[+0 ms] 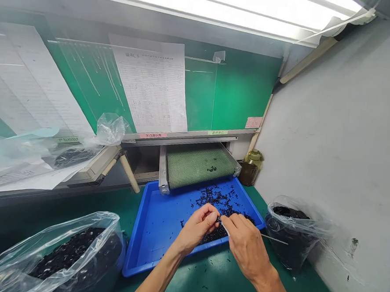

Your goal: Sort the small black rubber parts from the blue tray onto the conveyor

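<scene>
Green desk (254, 198) with a blue tray (149, 244) on it, and a mesh belt (198, 166) sitting at the tray's 12 o'clock. Big plastic bag of dark leaves (66, 252) at 8 o'clock, smaller bag (288, 235) at 3, glass jar (249, 169) at 2. Loose dark bits (218, 200) are scattered across the tray, thickest under the hands. Right grip (246, 244) is narrow, pinching a slim pick (224, 229), its long axis slanting up-left toward 10 o'clock. The tip ends just beside the left grip (196, 227), which is curled narrow; can't tell if it holds anything. So the left is nearer the tip.
</scene>
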Demonstrator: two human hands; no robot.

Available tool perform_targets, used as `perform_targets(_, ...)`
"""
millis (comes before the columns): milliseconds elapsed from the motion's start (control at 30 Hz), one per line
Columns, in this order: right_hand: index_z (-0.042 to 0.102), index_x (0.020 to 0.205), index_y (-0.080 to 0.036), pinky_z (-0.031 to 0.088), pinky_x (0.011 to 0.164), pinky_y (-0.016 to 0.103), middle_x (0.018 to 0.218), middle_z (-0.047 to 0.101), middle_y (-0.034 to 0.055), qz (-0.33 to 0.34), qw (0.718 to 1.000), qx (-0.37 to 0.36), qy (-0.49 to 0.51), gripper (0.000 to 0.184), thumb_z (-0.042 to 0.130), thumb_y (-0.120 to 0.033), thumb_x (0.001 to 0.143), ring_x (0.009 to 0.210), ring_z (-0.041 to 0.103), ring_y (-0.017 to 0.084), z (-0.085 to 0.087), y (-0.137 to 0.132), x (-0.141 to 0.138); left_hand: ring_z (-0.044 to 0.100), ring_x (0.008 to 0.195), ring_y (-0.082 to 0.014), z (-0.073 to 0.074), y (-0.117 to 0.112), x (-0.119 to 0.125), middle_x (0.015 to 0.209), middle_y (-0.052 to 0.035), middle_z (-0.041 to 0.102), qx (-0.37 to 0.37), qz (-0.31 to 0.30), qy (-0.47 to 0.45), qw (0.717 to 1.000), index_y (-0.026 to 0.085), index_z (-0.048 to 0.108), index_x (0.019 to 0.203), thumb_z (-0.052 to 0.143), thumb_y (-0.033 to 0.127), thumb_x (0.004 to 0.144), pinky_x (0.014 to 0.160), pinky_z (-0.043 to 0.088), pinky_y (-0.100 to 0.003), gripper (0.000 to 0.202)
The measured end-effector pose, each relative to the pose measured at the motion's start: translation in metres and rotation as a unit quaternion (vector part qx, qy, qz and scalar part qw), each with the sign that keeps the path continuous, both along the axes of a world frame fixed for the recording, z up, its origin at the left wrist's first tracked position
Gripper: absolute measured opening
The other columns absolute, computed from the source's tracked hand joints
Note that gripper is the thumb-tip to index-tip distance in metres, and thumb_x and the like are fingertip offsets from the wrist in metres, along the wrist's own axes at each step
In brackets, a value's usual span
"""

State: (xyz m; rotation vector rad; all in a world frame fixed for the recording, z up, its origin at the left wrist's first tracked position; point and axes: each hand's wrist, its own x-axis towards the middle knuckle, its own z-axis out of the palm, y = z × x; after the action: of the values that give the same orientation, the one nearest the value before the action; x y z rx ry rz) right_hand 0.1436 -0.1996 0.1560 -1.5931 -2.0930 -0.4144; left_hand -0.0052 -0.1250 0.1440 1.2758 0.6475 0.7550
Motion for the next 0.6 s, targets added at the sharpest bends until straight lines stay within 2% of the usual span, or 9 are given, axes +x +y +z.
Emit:
perform_targets(167,0.057,0.096,-0.018,0.038,0.059,0.025,0.075,0.06,0.0022,-0.046,0.994,-0.029,0.095,0.028,0.034,-0.006,0.087,0.065,0.057,0.014,-0.015,0.011,-0.015,0.036,0.055,-0.0075,-0.017,0.004,0.011,0.068,0.0033,0.05,0.012,0.061,-0.048,0.997,0.018,0.05,0.09,0.059,0.047,0.08,0.052,0.027,-0.021,0.032)
perform_targets(267,0.059,0.094,-0.016,0.037,0.056,0.023,0.074,0.065,0.0039,-0.113,0.977,-0.069,0.165,0.028,0.034,-0.007,0.088,0.063,0.061,0.014,-0.028,0.029,-0.02,0.038,0.054,-0.0077,-0.03,0.007,0.021,0.067,0.004,0.05,0.013,0.11,-0.058,0.992,0.02,0.049,0.093,0.06,0.047,0.079,0.051,0.029,-0.02,0.032)
perform_targets(367,0.061,0.095,-0.016,0.037,0.057,0.023,0.076,0.068,0.0058,-0.139,0.961,-0.122,0.207,0.028,0.035,-0.01,0.088,0.066,0.063,0.015,-0.042,0.045,-0.016,0.041,0.056,-0.0081,-0.042,0.018,0.026,0.07,0.0018,0.053,-0.016,0.162,-0.057,0.985,0.019,0.054,0.096,0.061,0.047,0.079,0.051,0.031,-0.02,0.034)
perform_targets(500,0.062,0.1,-0.019,0.043,0.066,0.022,0.086,0.07,0.0054,-0.089,0.942,-0.198,0.257,0.037,0.034,-0.003,0.082,0.078,0.065,0.015,-0.072,0.044,-0.004,0.044,0.057,-0.0071,-0.046,0.053,0.025,0.074,-0.0023,0.053,-0.147,0.187,-0.138,0.961,0.014,0.058,0.087,0.068,0.038,0.074,0.045,0.031,-0.017,0.03)
perform_targets(533,0.062,0.102,-0.021,0.044,0.07,0.022,0.091,0.07,0.0048,-0.07,0.937,-0.211,0.269,0.041,0.034,-0.002,0.08,0.083,0.065,0.015,-0.083,0.039,-0.002,0.045,0.056,-0.0069,-0.043,0.066,0.026,0.074,-0.0035,0.053,-0.156,0.195,-0.135,0.959,0.013,0.057,0.082,0.067,0.037,0.074,0.044,0.03,-0.016,0.027)
perform_targets(600,0.062,0.103,-0.025,0.045,0.075,0.022,0.098,0.069,0.0031,-0.041,0.93,-0.235,0.279,0.044,0.036,-0.001,0.078,0.089,0.064,0.015,-0.107,0.026,-0.004,0.044,0.054,-0.0069,-0.035,0.094,0.029,0.073,-0.0049,0.053,-0.127,0.211,-0.085,0.966,0.014,0.052,0.073,0.061,0.038,0.078,0.041,0.028,-0.016,0.026)
